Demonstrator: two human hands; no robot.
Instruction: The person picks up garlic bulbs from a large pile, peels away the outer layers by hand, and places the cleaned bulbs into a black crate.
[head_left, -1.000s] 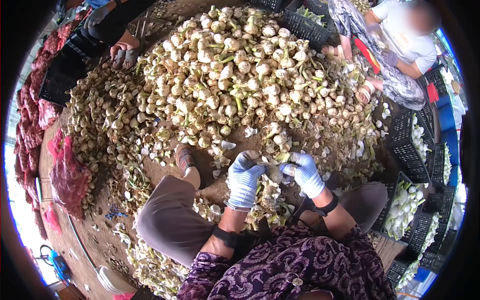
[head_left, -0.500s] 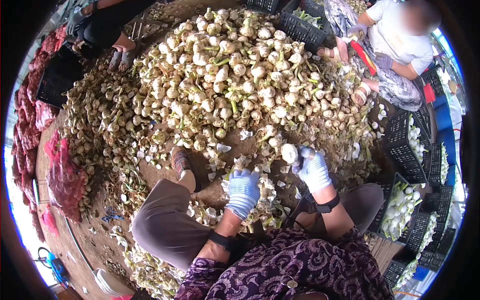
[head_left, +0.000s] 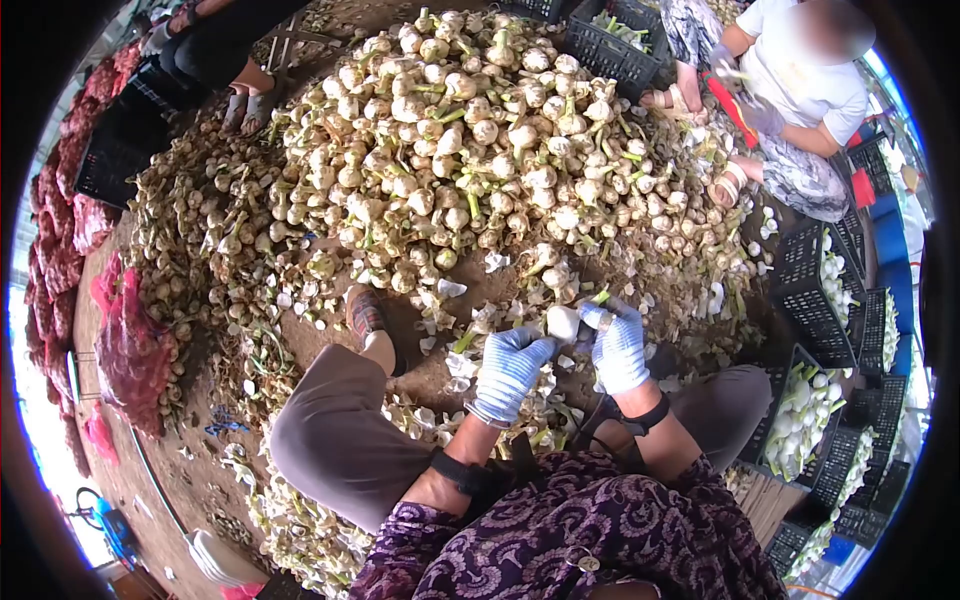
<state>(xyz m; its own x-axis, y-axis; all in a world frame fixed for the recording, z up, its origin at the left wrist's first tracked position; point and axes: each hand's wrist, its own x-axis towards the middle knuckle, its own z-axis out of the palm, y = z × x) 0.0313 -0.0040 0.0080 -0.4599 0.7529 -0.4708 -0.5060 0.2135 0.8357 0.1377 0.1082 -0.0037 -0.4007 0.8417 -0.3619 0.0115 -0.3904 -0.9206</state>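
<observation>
A whitish garlic bulb (head_left: 563, 323) with a short green stem is between my hands, above the littered ground. My right hand (head_left: 618, 348), in a striped glove, is closed on its right side, the stem showing by the fingertips. From the left, my left hand (head_left: 512, 372), gloved alike, has its fingers closed together against the bulb's lower left side. Whether loose skin is pinched there is hidden. Beyond both hands rises a big heap of unpeeled garlic (head_left: 450, 150). Peeled skins (head_left: 460, 365) lie on the ground around my hands.
Black crates (head_left: 815, 290) of white garlic stand at right, one filled crate (head_left: 800, 420) beside my knee. A co-worker (head_left: 800, 90) sits at upper right, another person (head_left: 220, 50) at upper left. Pink net bags (head_left: 130, 340) are at left. Another crate (head_left: 612, 45) stands behind the heap.
My left hand has moved up and right to the bulb and closed against it. The bulb has shifted slightly left and down in my right hand, and its green stem now shows.
</observation>
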